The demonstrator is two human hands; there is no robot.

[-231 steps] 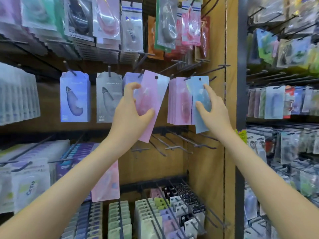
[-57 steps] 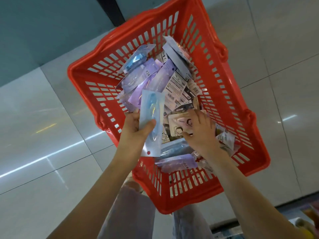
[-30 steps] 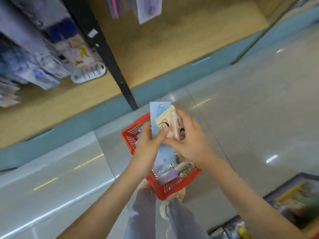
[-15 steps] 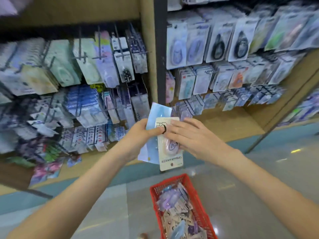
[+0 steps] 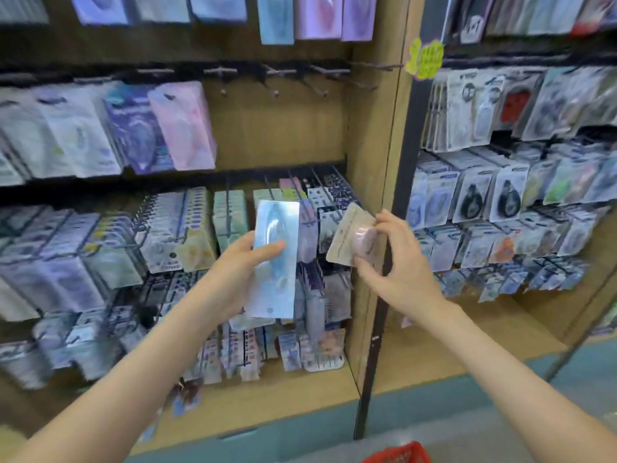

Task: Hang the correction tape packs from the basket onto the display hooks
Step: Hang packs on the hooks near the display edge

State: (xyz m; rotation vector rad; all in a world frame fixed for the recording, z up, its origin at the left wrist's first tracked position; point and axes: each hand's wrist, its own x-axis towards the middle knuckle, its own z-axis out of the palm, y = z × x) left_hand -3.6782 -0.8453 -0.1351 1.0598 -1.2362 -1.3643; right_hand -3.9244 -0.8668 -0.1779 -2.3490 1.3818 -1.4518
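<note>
Blue correction tape pack [image 5: 275,259] is in my left hand [image 5: 238,279]: upright, thumb across the front, fingers behind, just left of frame centre. The second pack, a beige card with a pinkish blister [image 5: 350,237], sits at 3 o'clock from the blue one. It is tilted and pinched by my right hand [image 5: 400,265], thumb under it and fingertips on the upper edge. The packs are apart, not touching. Both are held in front of the display, on no hook. Bare display hooks [image 5: 277,71] run in a row at 12 o'clock from the blue pack, on a black rail against the wood back panel. At 10 o'clock a pink pack [image 5: 183,125] hangs at the right end of a row of hung packs. The wooden divider [image 5: 370,145] stands behind the beige pack, with a black post [image 5: 375,345] beside it. A yellow-green tag [image 5: 425,60] is at 1 o'clock, near the top. Of the red basket [image 5: 397,454] only a bit of rim shows, at 6 o'clock on the frame's bottom edge; I can't see its contents. The shelving is blurred and the labels are unreadable.
</note>
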